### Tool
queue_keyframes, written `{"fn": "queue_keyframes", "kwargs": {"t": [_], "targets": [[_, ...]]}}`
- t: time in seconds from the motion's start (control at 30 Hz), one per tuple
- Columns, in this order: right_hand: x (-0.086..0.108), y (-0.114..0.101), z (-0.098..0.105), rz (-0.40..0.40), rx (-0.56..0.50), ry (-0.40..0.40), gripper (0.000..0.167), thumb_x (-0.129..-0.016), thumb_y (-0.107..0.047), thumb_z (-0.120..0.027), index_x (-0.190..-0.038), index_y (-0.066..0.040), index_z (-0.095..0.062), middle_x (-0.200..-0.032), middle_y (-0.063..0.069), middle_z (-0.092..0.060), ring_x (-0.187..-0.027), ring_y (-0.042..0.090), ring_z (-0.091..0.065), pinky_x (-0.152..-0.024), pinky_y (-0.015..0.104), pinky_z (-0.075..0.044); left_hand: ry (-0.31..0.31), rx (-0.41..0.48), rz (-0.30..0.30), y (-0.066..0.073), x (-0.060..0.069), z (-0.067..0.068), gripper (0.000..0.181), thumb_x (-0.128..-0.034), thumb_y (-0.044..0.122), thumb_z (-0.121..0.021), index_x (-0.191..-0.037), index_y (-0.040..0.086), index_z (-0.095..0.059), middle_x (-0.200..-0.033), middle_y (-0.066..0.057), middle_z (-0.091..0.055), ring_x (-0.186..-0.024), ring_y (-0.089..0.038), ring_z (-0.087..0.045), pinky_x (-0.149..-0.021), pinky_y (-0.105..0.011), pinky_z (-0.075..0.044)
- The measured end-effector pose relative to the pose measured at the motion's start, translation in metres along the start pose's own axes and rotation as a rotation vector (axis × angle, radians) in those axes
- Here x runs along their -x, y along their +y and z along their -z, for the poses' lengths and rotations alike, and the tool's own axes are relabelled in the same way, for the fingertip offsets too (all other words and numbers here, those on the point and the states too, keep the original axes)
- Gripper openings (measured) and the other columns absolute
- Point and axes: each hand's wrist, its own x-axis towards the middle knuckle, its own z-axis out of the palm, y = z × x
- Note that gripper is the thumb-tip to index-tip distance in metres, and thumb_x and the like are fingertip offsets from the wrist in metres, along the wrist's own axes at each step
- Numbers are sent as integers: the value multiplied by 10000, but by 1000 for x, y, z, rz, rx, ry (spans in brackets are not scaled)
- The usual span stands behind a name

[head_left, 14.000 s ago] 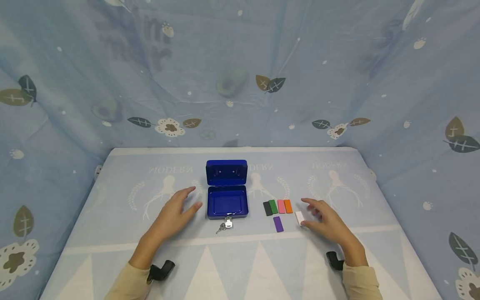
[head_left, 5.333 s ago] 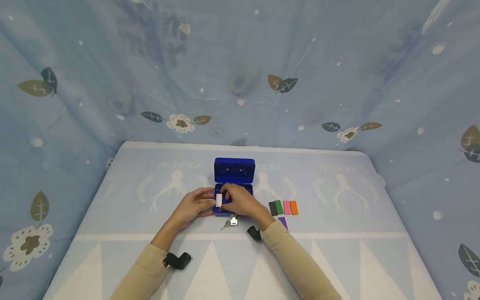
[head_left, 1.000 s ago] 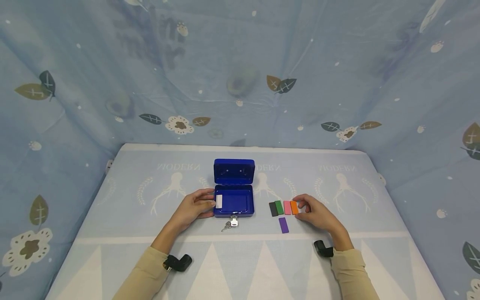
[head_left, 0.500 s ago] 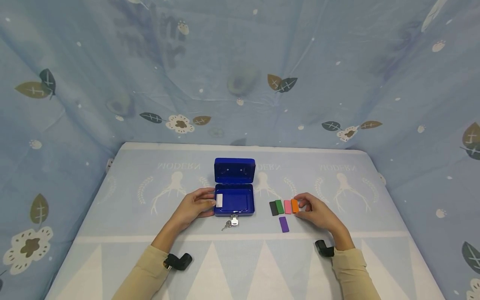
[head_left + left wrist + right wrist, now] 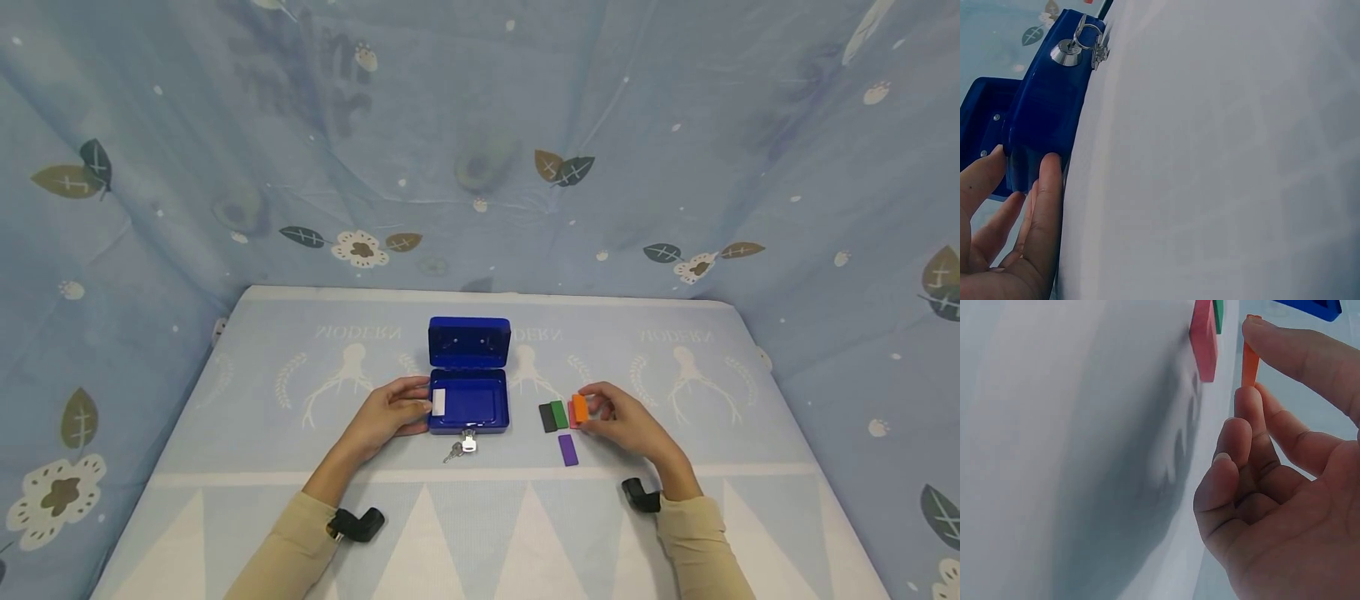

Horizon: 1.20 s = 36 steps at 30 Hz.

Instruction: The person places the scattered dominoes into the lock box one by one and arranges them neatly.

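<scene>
The blue metal box [image 5: 480,404] stands with its lid [image 5: 468,342] raised. Inside, a white block [image 5: 438,402] lies along its left wall. My left hand [image 5: 381,417] holds the box's left side; in the left wrist view the thumb is at the rim and the fingers touch the outer wall of the box [image 5: 1047,112]. Between thumb and fingertips, my right hand [image 5: 632,427] pinches an orange block [image 5: 581,408]. That block [image 5: 1250,365] is clear of the table in the right wrist view, beside the pink block [image 5: 1204,347], which it partly covers in the head view.
A black block [image 5: 547,417] and a green block [image 5: 559,414] lie together right of the box. Nearer the front is a purple block [image 5: 567,450]. Keys [image 5: 453,452] hang at the box's front lock [image 5: 469,441]. Patterned cloth [image 5: 480,208] rises behind the table.
Earlier, the white block went from the table into the box. Since half a second ago, my right hand has lifted the orange block and moved it slightly left; my left hand stays at the box.
</scene>
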Motion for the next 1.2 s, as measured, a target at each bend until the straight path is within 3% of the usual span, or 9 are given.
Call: {"fn": "queue_keyframes", "kwargs": {"t": [0.53, 0.83, 1.2], "targets": [[-11, -14, -11, 63, -63, -33, 434, -854, -42, -785, -1245, -7, -600, -961, 91, -600, -772, 198, -524, -637, 254, -470, -1, 9, -5, 1, 0, 0, 551, -948, 0, -666, -1458, -14, -456, -1353, -268, -504, -1103, -257, -633, -848, -419, -602], [-18, -23, -20, 39, -94, -66, 432, -863, -71, -788, -1253, -55, -603, -971, 81, -598, -789, 219, -541, -681, 265, -490, 32, -19, 2, 3, 1, -2, 544, -936, 28, -692, -1440, 12, -485, -1323, -233, -545, -1095, -262, -642, -831, -418, -607], [-26, -36, -29, 75, -66, -74, 445, -858, -103, -799, -1258, -85, -607, -981, 63, -599, -712, 207, -497, -596, 248, -454, 22, -16, -4, 2, 1, -2, 553, -939, 30, -690, -1446, -7, -471, -1332, -252, -531, -1110, -273, -634, -840, -408, -604]]}}
